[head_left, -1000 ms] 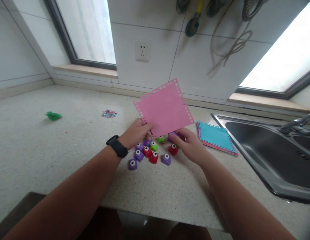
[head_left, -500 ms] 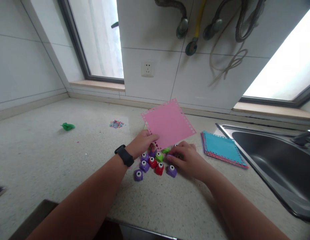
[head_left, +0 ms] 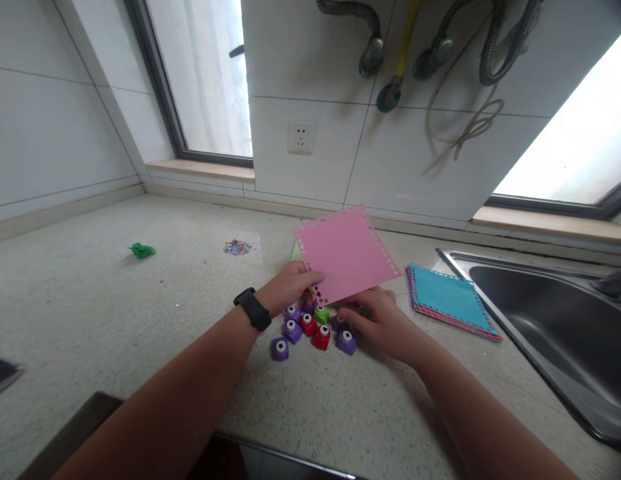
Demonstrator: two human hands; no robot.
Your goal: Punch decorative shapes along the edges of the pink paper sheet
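Observation:
My left hand [head_left: 293, 288] pinches the lower left corner of a pink sheet of paper [head_left: 346, 257], thumb on top. Small punched holes run along the sheet's edges, heart and star shapes near my thumb. Just below the sheet's lower edge, my right hand [head_left: 377, 313] is curled, its fingertips partly hidden; what they hold, if anything, cannot be made out. A purple craft punch [head_left: 341, 324] lies under its thumb. Several more craft punches sit between my hands, including a red punch [head_left: 321, 337], a green punch [head_left: 321, 315] and a purple punch [head_left: 280, 348] nearest me.
A stack of punched sheets, blue on top [head_left: 450, 298], lies right, beside the steel sink [head_left: 555, 320]. Colored paper bits [head_left: 237, 247] are heaped at the back left, and a crumpled green piece [head_left: 141, 251] lies farther left. A pale green sheet [head_left: 296, 252] shows behind the pink one.
The pink sheet has shifted slightly right and down with my left hand. My right hand's fingers have moved closer to the sheet's lower edge, and its thumb now lies over a purple punch.

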